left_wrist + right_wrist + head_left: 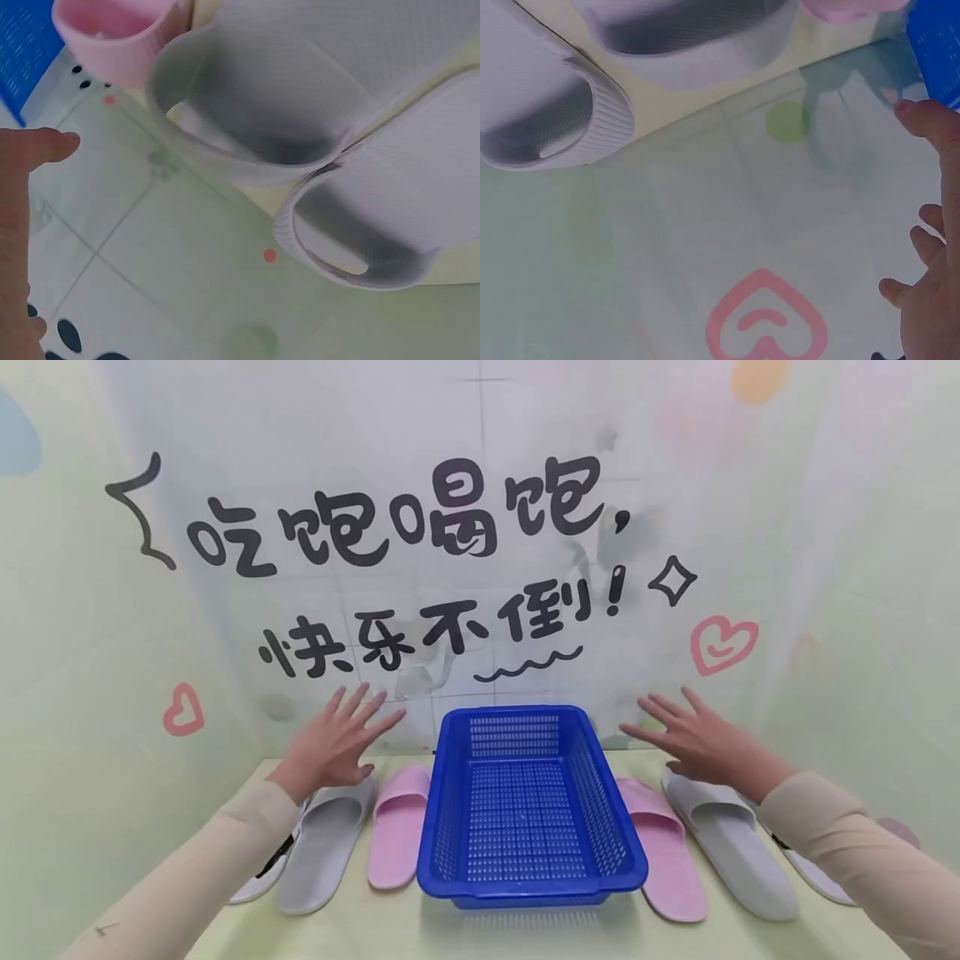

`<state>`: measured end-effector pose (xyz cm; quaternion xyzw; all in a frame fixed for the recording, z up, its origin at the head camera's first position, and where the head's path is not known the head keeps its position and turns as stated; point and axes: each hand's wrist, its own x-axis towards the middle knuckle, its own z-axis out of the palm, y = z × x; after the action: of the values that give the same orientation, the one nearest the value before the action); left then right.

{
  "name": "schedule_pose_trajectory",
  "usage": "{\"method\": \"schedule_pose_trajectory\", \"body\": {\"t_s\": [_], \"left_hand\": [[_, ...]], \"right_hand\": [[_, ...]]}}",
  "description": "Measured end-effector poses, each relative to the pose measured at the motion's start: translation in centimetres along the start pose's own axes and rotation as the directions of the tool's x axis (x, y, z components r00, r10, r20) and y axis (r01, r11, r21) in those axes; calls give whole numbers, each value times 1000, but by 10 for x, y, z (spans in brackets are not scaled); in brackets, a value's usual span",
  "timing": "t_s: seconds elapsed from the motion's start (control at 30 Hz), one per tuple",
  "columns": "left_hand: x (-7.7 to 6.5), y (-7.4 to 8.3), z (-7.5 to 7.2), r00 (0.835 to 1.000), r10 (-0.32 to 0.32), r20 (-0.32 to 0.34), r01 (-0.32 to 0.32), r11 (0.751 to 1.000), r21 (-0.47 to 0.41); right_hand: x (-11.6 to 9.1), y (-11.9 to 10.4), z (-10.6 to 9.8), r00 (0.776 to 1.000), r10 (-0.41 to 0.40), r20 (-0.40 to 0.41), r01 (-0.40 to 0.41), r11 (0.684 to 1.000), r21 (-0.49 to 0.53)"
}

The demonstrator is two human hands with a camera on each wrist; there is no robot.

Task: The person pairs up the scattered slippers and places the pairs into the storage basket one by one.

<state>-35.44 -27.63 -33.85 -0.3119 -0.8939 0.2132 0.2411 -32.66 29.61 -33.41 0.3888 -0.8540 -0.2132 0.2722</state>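
With fingers spread, my left hand (pixel 337 739) hovers above the toe end of a grey slipper (pixel 322 860) and holds nothing. My right hand (pixel 697 739), also spread and holding nothing, is over another grey slipper (pixel 742 864) on the other side. Between the hands a blue plastic basket (pixel 525 887) with mesh walls stands on the table, nothing in it. A pink slipper (pixel 396 847) lies just left of the basket, and a second pink slipper (pixel 671 864) lies to its right. In the left wrist view, the thumb (pixel 56 145) points toward the slippers.
A pale slipper with a black marking (pixel 258 881) lies at the far left, partly hidden by the sleeve. Its like (pixel 821 877) lies at the far right under the other forearm. Behind the yellowish table (pixel 360 935) rises a printed backdrop (pixel 480 410) with black lettering and hearts.
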Motion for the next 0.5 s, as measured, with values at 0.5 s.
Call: {"method": "schedule_pose_trajectory", "body": {"t_s": [0.5], "left_hand": [[0,53,24,932,311,185,-333,937,104]], "right_hand": [[4,-53,33,925,-346,158,372,908,-191]]}}
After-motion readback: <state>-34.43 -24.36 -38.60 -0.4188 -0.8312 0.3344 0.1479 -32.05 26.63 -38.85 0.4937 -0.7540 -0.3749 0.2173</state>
